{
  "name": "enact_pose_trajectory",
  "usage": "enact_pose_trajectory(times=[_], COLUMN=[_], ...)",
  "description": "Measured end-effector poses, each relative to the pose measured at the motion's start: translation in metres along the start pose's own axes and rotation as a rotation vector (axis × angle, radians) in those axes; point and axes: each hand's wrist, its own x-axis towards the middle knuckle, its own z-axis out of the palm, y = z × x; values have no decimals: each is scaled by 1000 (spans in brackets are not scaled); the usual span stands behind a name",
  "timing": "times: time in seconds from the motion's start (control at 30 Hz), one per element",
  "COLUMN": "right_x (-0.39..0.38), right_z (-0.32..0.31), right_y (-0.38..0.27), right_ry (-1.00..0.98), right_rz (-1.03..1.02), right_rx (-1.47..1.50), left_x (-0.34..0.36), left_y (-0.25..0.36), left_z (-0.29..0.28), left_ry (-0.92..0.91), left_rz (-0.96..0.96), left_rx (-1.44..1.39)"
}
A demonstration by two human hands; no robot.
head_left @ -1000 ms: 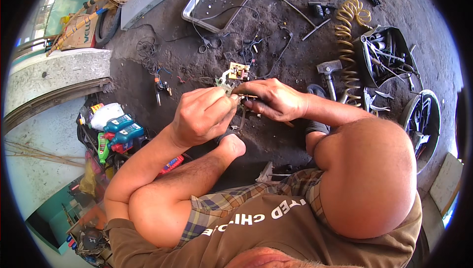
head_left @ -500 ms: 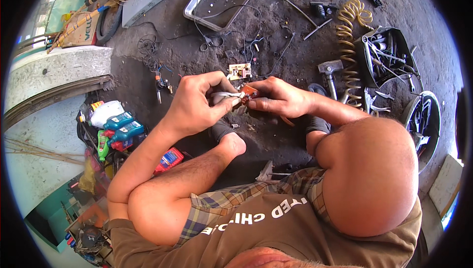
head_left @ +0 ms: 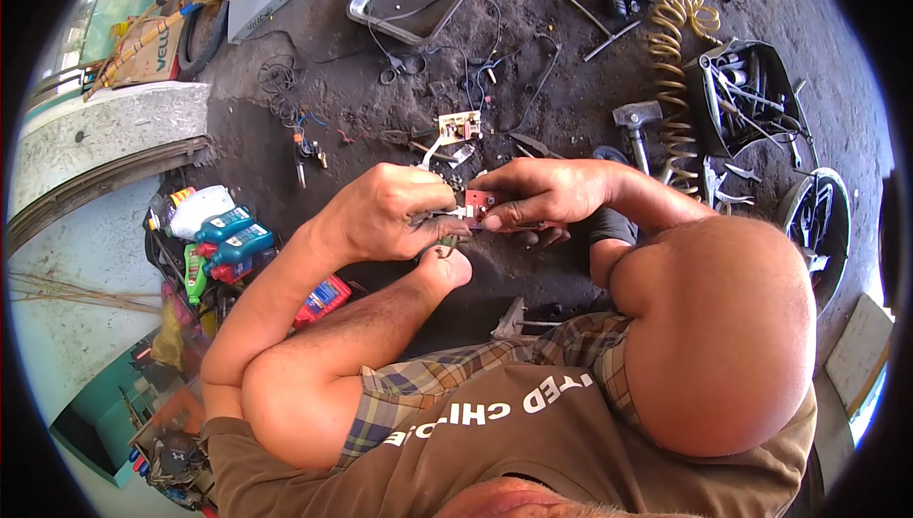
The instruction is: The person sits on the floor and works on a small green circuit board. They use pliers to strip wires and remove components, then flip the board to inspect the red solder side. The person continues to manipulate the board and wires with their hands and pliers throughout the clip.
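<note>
My right hand (head_left: 552, 193) grips a small red circuit board (head_left: 478, 199) between thumb and fingers. From the left, my left hand (head_left: 395, 214) pinches a white connector (head_left: 463, 213) against the board's edge. Whether the connector is seated in the board cannot be made out, since fingertips cover part of it. Just beyond the hands lies a cream circuit board (head_left: 458, 126) with several parts on it. A white cable (head_left: 433, 151) runs from it down behind my left hand.
Beyond lie a metal tray (head_left: 414, 35) and tangled black wire. On the right are a hammer (head_left: 637, 123), a coiled yellow hose (head_left: 670, 61), a bin of tools (head_left: 699, 104) and a round tub (head_left: 842, 233). Bottles (head_left: 238, 244) stand at the left.
The red board has turned so that its flat face shows. My left hand has shifted slightly lower, and the white cable beyond it has come into view.
</note>
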Motion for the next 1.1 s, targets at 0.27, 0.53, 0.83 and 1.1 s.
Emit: enact_pose_trajectory(times=[0.27, 0.53, 0.83, 1.1], right_x=[-4, -11, -11, -7], right_z=[0, 3, 6, 4], right_y=[-4, 6, -2, 12], right_ry=[-95, -99, -119, -253], right_rz=[42, 54, 78, 114], right_rx=[77, 127, 85, -2], left_x=[-3, -2, -6, 4], left_y=[-2, 5, 2, 12], left_z=[4, 11, 9, 8], left_ry=[-26, -18, -40, -206], left_rz=[68, 67, 61, 87], left_rx=[-61, -100, -172, -319])
